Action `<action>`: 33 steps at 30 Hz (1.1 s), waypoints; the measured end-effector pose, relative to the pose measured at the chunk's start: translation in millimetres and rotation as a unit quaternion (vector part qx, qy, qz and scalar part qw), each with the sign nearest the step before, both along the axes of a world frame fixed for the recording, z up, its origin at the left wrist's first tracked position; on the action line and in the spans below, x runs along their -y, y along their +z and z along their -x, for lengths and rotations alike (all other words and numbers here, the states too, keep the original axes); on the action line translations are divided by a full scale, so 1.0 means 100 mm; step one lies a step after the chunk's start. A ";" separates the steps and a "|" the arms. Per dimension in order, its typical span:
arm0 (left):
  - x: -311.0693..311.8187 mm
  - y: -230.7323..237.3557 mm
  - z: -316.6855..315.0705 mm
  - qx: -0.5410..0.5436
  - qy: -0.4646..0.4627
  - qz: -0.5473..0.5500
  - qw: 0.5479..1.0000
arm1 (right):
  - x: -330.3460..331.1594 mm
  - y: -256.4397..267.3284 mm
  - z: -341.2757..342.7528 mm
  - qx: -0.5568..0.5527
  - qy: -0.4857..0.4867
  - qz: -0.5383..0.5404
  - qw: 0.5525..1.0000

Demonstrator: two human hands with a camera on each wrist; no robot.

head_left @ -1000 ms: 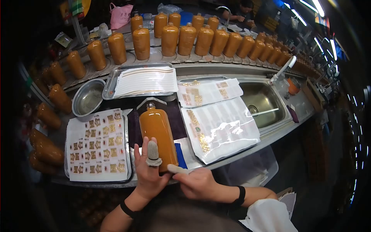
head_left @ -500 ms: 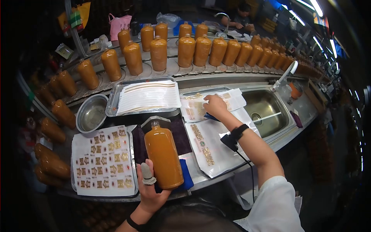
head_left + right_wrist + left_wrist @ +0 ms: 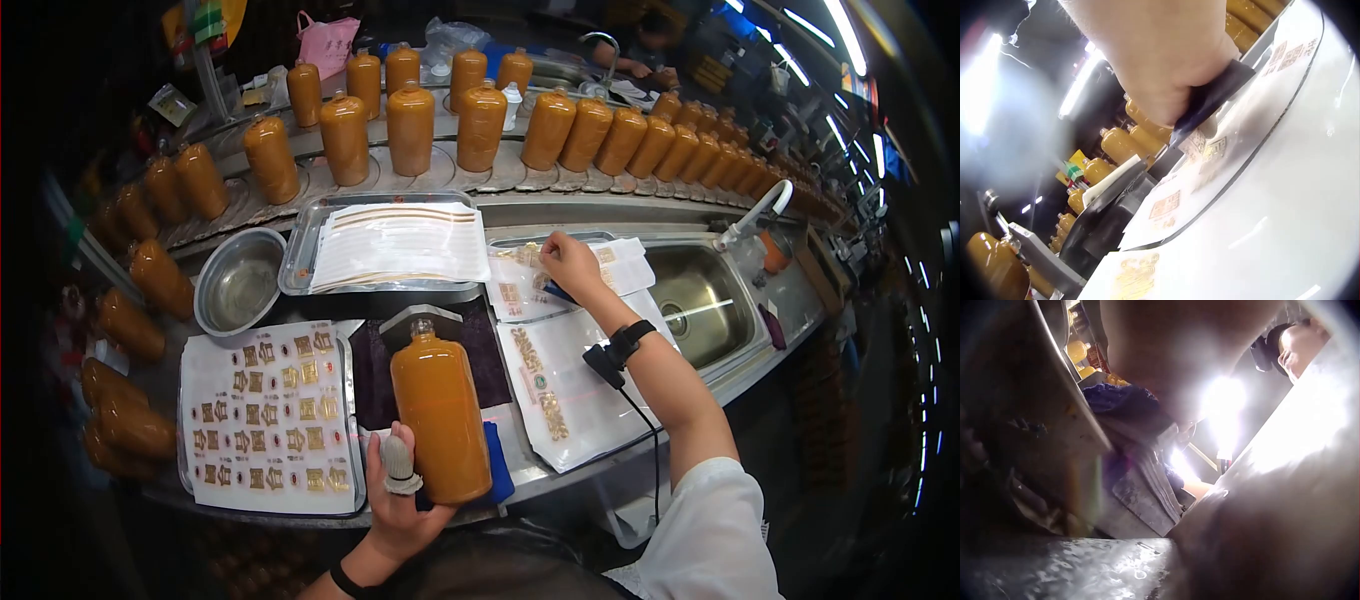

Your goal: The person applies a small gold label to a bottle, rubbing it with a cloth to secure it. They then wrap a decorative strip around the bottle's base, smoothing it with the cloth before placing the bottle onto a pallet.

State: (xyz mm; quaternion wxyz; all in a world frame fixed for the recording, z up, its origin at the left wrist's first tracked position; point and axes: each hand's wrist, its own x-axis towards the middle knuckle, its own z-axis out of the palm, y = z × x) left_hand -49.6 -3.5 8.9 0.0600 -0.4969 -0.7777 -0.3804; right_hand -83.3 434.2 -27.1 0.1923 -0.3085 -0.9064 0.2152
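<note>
A glossy orange-brown bottle [image 3: 440, 420] lies tilted back, its neck at a metal rest [image 3: 418, 318]. My left hand [image 3: 400, 515] touches its lower left side and base with extended fingers; one wears a grey knit finger cover [image 3: 398, 462]. Over the upper sheet of gold decals [image 3: 625, 262], my right hand [image 3: 575, 268] bends its fingers around a dark blue flat piece [image 3: 1216, 94]. Its fingertips are right at a small gold decal [image 3: 1215, 150] on that sheet. In the left wrist view, the hand's work is hidden by glare and blur.
A decal sheet [image 3: 215, 385] lies on a tray at left. Behind are a metal bowl [image 3: 238, 285] and a tray of striped sheets [image 3: 400, 250]. A larger plastic-covered sheet [image 3: 590, 370] and a sink [image 3: 710, 310] are at right. Several bottles [image 3: 345, 140] line the back.
My right hand has left the bottle's base and gone up and right to the upper decal sheet. My left hand stays at the bottle.
</note>
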 end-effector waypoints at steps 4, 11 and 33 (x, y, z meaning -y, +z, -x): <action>-0.01 0.00 0.01 -0.015 -0.002 -0.006 1.000 | -0.06 0.03 -0.08 -0.022 0.000 0.001 1.000; -0.01 -0.04 0.00 -0.048 0.005 -0.007 0.999 | -0.12 0.01 -0.20 -0.016 -0.007 -0.031 0.999; 0.10 -0.08 0.04 0.070 0.018 -0.030 0.997 | 0.69 1.02 -0.57 -0.046 0.147 0.037 0.987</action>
